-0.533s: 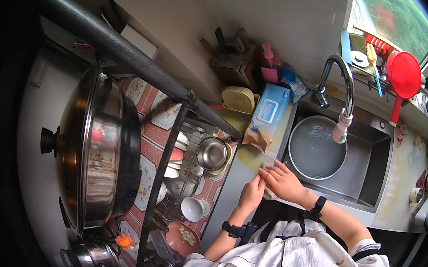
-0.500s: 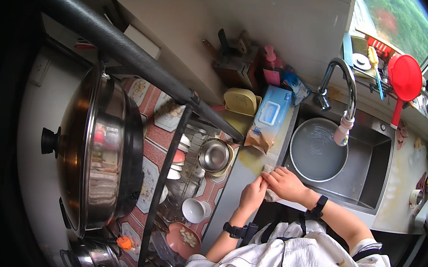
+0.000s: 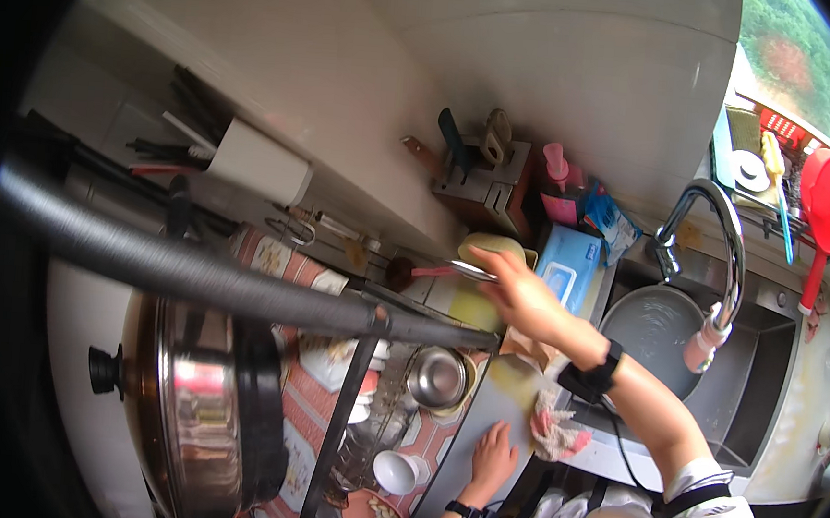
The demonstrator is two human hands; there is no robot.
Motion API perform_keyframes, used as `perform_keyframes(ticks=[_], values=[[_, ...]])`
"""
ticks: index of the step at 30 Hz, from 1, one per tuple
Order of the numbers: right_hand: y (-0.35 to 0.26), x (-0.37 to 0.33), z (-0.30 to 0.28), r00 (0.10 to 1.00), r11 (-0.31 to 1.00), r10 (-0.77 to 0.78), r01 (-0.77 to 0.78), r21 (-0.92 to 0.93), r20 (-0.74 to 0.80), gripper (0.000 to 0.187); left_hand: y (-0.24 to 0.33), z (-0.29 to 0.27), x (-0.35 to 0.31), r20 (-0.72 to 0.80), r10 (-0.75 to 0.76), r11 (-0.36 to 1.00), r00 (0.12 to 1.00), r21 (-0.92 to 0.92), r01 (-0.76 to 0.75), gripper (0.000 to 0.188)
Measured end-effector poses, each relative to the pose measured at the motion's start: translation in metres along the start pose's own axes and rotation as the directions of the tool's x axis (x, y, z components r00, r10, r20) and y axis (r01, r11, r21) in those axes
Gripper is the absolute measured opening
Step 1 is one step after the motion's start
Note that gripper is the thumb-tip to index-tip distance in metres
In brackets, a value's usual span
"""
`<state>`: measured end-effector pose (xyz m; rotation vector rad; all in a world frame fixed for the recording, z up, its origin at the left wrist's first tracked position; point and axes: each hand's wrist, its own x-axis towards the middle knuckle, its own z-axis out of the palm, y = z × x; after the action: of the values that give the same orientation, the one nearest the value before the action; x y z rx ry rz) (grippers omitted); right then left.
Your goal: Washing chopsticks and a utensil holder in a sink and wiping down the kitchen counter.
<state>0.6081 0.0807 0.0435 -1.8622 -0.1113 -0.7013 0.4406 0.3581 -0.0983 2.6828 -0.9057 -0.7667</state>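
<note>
My right hand [image 3: 532,301] reaches over the left end of the counter, above a blue wipes pack [image 3: 570,265] and near a yellowish container [image 3: 493,247]. At its fingertips is a thin, silver-edged object [image 3: 473,270], seen almost edge-on; its kind is not clear. My left hand [image 3: 494,457] rests on the grey counter edge [image 3: 453,473] with its fingers stretched out and nothing in them. Between my arms, a crumpled white and pink cloth [image 3: 554,429] lies over the front edge of the counter.
A round pan [image 3: 656,324] with water sits in the steel sink [image 3: 753,379], under a curved faucet [image 3: 738,243]. Left stand a dark rack bar [image 3: 334,316], a steel bowl [image 3: 436,378], a white cup [image 3: 396,472] and a large lidded pot [image 3: 202,408]. A knife block [image 3: 487,192] stands behind.
Both hands have let go of the cloth, which now lies on the counter edge. My right hand has moved up and left to the silver-edged object; my left has drawn back. The view has shifted.
</note>
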Motion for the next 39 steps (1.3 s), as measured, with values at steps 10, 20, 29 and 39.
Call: perform_keyframes(ticks=[10,20,29,39], values=[[-0.018,0.121,0.087,0.997,0.996,-0.080,0.080,-0.034,0.001,0.022,0.005,-0.010,-0.003,0.194,0.049,0.992,0.980,0.103,-0.069,0.092],[-0.014,0.142,0.105,0.998,0.986,-0.026,0.017,-0.166,-0.053,0.027,-0.008,-0.015,-0.001,0.216,0.099,0.994,0.971,0.018,-0.106,0.096],[-0.023,0.143,0.103,0.990,0.953,-0.128,0.107,-0.284,-0.058,0.028,-0.006,-0.013,-0.004,0.175,0.118,0.992,0.977,0.018,-0.123,0.094],[0.007,0.081,0.055,0.977,0.973,-0.210,0.207,-0.101,-0.019,0.040,-0.001,-0.002,-0.004,0.170,0.080,0.997,0.982,-0.001,-0.081,0.097]])
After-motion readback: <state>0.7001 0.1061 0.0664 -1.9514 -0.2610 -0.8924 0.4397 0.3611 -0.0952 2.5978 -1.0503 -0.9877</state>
